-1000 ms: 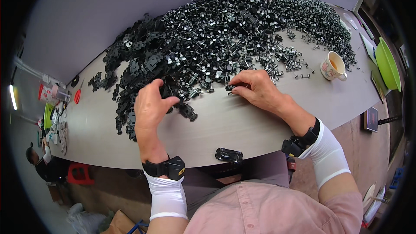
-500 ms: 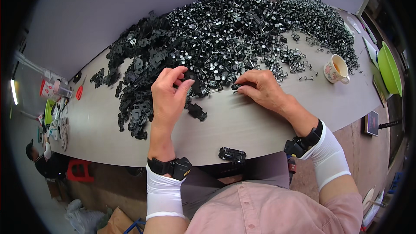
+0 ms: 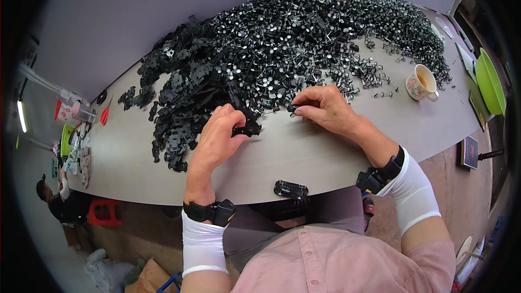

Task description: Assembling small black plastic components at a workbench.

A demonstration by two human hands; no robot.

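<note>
My left hand [image 3: 213,140] is closed on a black plastic toy-car chassis [image 3: 251,129] at the near edge of the heap, thumb below it and fingers curled over. To its right, my right hand [image 3: 330,113] pinches a small dark-wheeled axle [image 3: 293,109] between thumb and forefinger, mostly covered by the fingertips. Loose black chassis [image 3: 176,89] are heaped on the left, and a big mound of wheel axles [image 3: 277,38] rises behind both hands. A chassis with wheels on it [image 3: 291,190] lies at the table's front edge.
On the right of the table [image 3: 358,146] stand a cup of amber drink [image 3: 421,83] and a green basin [image 3: 490,84]. Red-handled scissors [image 3: 105,115] lie far left. Another person [image 3: 58,198] sits beyond the left end, near a red stool [image 3: 104,212].
My left hand has come down toward me and taken hold of the loose chassis that lay on the table. My right hand has stayed nearly in place, still pinching.
</note>
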